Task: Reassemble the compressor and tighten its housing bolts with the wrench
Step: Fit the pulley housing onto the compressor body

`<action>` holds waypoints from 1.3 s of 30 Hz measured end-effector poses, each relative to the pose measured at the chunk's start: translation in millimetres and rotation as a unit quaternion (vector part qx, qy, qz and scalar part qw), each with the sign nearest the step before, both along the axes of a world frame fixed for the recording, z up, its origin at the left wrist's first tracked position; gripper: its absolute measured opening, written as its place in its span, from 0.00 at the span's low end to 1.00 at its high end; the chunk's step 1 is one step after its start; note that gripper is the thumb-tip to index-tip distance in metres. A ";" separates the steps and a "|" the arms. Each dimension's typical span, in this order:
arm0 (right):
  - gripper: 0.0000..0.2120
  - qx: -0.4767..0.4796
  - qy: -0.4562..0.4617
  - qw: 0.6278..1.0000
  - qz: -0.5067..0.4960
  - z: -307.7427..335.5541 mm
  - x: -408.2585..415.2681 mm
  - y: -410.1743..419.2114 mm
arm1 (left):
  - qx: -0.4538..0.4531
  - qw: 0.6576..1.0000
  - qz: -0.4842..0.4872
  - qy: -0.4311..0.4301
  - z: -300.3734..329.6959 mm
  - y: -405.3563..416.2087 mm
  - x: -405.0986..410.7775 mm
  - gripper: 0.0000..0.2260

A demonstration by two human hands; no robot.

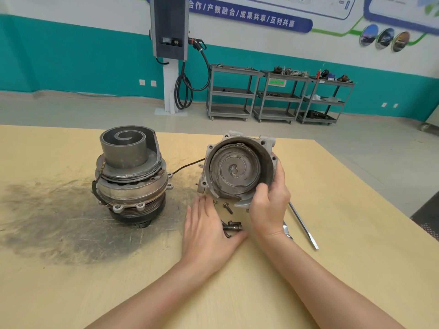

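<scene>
The compressor body [129, 176] stands upright on the wooden table [71, 281], its grey spiral scroll on top and the pulley underneath. To its right the round housing cover [237, 167] is tipped up on edge, its spiral inside facing me. My right hand [270, 203] grips the cover's lower right rim. My left hand [209, 229] lies flat on the table with fingers apart, beside several loose bolts [232, 225]. A long metal wrench [303, 225] lies on the table just right of my right wrist, partly hidden by it.
A dark greasy smear [47, 222] covers the table left of the compressor body. A thin black wire [187, 166] runs between the two parts. Beyond the table stand a charging post [169, 55] and grey shelf carts [278, 96].
</scene>
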State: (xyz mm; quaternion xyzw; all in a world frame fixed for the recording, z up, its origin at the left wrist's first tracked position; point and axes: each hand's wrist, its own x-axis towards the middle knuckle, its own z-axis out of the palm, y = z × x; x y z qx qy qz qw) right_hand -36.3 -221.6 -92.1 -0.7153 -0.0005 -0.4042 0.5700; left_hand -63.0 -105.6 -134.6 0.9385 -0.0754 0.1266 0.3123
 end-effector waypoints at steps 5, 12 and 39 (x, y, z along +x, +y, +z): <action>0.30 -0.008 0.002 1.000 -0.002 -1.3 -1.2 -0.9 | -0.008 1.000 -0.004 0.007 2.6 -1.1 1.0 0.44; 0.28 -0.001 0.015 1.000 0.013 6.0 0.7 -2.8 | 0.005 0.999 -0.023 0.031 5.2 -7.0 10.0 0.37; 0.14 0.086 0.315 0.940 0.097 66.6 88.9 2.4 | 0.064 0.978 -0.189 -0.052 -1.0 -44.8 16.3 0.13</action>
